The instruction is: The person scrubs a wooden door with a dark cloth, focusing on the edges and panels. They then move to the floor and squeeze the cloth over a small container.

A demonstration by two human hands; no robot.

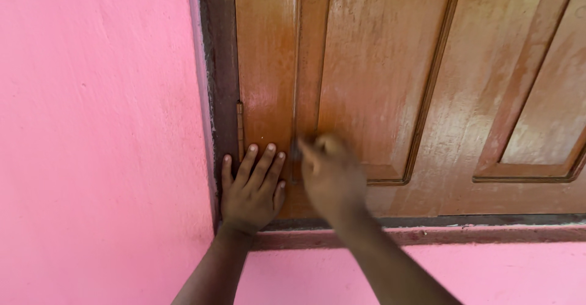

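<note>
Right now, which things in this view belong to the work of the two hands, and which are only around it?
In use:
left hand, flat on the wooden door frame
right hand, blurred, at the panelled wooden shutter

Only around:
hinge
pink wall
dark sill strip

Orange-brown wooden door (pixel 390 67) w/ raised panels sits in a dark frame (pixel 221 85) set into a pink wall (pixel 91 140). Small hinge (pixel 240 128) on the frame's inner edge, beside the door's left stile. Left hand (pixel 253 189) lies flat on that stile, fingers spread, just right of the hinge. Right hand (pixel 329 174), blurred, is at the panel moulding near a small dark fitting (pixel 295 152); grip can't be made out.
</note>
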